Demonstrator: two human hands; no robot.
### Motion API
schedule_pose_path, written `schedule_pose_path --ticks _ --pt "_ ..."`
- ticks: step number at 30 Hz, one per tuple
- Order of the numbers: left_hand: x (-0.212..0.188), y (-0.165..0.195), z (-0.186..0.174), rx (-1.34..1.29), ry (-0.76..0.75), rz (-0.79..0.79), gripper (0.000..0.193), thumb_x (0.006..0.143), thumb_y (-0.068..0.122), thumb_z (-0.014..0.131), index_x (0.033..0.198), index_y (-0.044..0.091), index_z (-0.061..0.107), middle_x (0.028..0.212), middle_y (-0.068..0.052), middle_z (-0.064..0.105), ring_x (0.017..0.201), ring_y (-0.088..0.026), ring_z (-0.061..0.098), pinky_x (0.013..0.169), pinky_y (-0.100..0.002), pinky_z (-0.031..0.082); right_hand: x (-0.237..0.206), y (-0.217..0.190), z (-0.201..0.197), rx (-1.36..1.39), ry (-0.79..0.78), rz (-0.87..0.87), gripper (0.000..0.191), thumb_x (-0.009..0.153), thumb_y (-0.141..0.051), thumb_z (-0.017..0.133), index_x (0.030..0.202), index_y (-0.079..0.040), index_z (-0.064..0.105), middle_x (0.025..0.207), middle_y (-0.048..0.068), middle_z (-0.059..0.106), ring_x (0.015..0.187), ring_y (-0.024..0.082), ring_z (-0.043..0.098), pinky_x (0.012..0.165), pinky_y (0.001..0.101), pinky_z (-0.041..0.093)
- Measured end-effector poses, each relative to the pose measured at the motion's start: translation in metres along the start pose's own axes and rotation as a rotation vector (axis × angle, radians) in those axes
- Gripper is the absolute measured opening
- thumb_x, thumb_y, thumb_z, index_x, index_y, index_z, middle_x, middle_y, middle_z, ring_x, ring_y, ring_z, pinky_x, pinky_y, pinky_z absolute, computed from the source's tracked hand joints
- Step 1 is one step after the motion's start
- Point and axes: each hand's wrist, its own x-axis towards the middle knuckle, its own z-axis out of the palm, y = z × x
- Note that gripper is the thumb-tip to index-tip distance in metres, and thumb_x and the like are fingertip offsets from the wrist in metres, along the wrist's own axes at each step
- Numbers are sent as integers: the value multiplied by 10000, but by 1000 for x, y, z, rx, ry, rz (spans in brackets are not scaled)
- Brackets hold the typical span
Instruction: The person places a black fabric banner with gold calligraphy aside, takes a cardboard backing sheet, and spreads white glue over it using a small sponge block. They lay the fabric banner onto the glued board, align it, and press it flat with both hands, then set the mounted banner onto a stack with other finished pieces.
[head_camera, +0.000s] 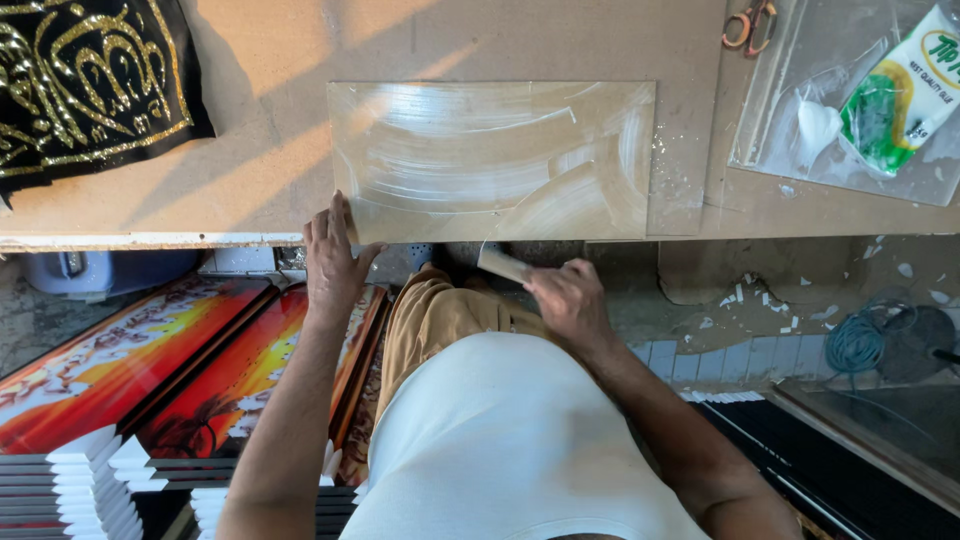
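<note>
While left hand (335, 262) lies flat, open, pinning the glue-smeared panel (492, 160) at the bench (250, 120) edge | right hand (565, 297) clamped on a scraper (502, 264), blade at the panel's near rim.

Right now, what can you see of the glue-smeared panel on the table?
The panel is a thin rectangular sheet, tan and glossy, lying flat at the table's near edge. White glue streaks sweep across it in arcs, thickest at the right. The left hand presses its lower left corner; the right hand holds a flat spreader at its near edge.

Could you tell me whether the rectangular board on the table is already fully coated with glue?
Partly coated: the board shows white smeared streaks, thinner near its left end.
</note>
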Motion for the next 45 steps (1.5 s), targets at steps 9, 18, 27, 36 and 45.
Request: schedule_pose_path --ticks 9,18,27,36,45 --pt "0 -6 -1 -17 2 -14 1069 747 341 909 1552 -61 332 1311 -223 553 1219 -378 521 1062 -526 446 102 98 -37 -194 323 212 83 1022 -24 670 1094 -3 707 911 187 701 792 376 677 711 482 513" --pt "-2 -11 -5 -90 20 -48 1060 752 298 923 1560 -65 341 1319 -217 542 1191 -400 516 1036 -486 462 98 8 27 36 -44 4 97 1040 -117 686 1051 -41 744 849 77 744 749 234 667 846 427 470" --pt "-1 -17 -1 -87 -27 -77 1090 758 324 911 1572 -60 296 1335 -211 524 1217 -385 498 1066 -485 459 69 -27 47 24 -29 -140 99 1006 -35 675 1095 -50 717 1046 72 792 846 197 712 847 386 428" --pt "0 -11 -3 -39 -35 -57 1052 792 323 905 1577 -54 317 1348 -213 514 1242 -364 500 1082 -506 453 26 22 31 362 37 253 238 1053 -198 693 1234 -43 703 1115 122 729 1020 300 704 949 330 515" --pt "5 -14 6 -139 -58 18 1107 815 307 867 1648 -8 210 1474 -287 471 1402 -435 391 1175 -619 354 2 122 -21 896 600 985 413 999 -308 696 1275 -5 642 1187 50 688 1135 157 592 1028 336 440"
